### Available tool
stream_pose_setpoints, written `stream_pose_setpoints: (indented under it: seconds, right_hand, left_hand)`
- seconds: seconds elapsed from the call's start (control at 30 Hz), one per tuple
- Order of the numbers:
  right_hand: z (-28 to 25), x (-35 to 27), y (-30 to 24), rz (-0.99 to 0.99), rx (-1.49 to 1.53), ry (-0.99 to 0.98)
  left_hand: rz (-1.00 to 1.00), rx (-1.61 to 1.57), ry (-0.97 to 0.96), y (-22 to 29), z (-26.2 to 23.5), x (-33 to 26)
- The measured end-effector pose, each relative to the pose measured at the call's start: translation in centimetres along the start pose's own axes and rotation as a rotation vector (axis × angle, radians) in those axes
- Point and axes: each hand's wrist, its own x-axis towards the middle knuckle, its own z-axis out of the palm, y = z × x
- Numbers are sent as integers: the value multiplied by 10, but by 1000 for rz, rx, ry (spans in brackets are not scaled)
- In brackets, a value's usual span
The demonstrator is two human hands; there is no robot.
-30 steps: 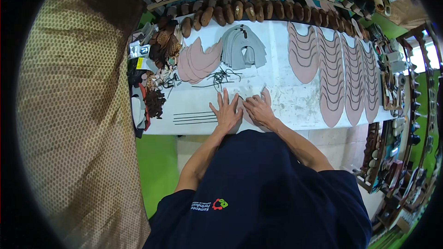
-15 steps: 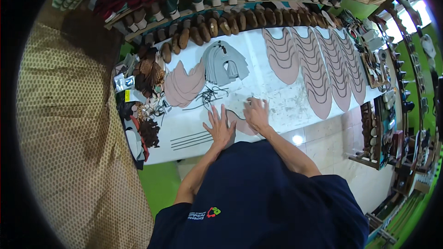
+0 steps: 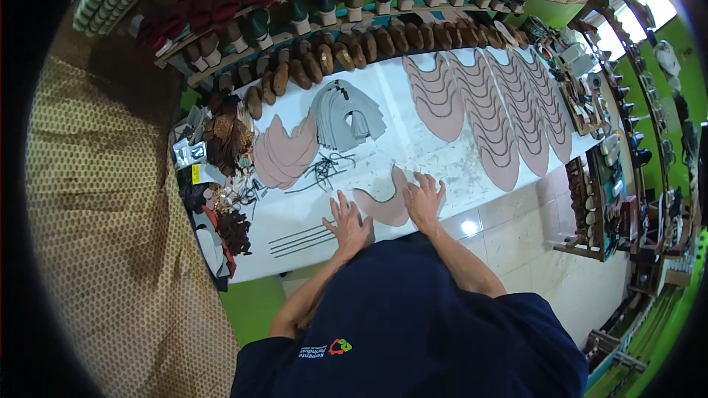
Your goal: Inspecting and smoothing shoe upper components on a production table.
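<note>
A curved pink shoe-upper piece (image 3: 389, 212) lies flat at the table's near edge, its hollow toward the far left. Just left of it my left hand (image 3: 349, 227) rests with fingers spread, holding nothing. My right hand (image 3: 424, 203) lies along the piece's right side, fingers stretched and apart, covering part of that edge. Several thin dark strips (image 3: 301, 240) lie side by side left of my left hand. Beyond the hands is a tangle of short dark strips (image 3: 324, 169).
Overlapping pink pieces (image 3: 284, 153) and a fanned grey stack (image 3: 346, 114) lie farther back on the white table (image 3: 391, 151). Rows of dark-edged pink pieces (image 3: 494, 121) cover the right side. Wooden shoe lasts (image 3: 324, 57) line the back; scraps (image 3: 234, 232) lie left.
My right hand has moved from over the pink piece to its right side, and more of the piece shows. My left hand stays beside it. The whole view has shifted slightly.
</note>
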Motion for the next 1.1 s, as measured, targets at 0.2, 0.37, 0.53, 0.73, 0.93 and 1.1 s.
stream_pose_setpoints:
  seconds: [0.2, 0.37, 0.53, 0.73, 0.93, 1.1]
  right_hand:
    - [1, 8, 7, 94, 159, 26]
    - [-9, 19, 28, 77, 214, 39]
    - [-36, 38, 83, 143, 221, 58]
    - [-62, 83, 159, 184, 216, 79]
    - [-69, 136, 210, 240, 267, 51]
    - [-67, 167, 225, 267, 282, 31]
  left_hand:
    - [-256, -194, 206, 17, 11, 7]
    - [-307, -237, 349, 22, 22, 20]
    - [-295, -401, 286, 73, 33, 48]
    - [-237, -383, 257, 154, 45, 112]
    - [-210, -386, 272, 206, 44, 179]
    - [-260, -341, 276, 218, 43, 218]
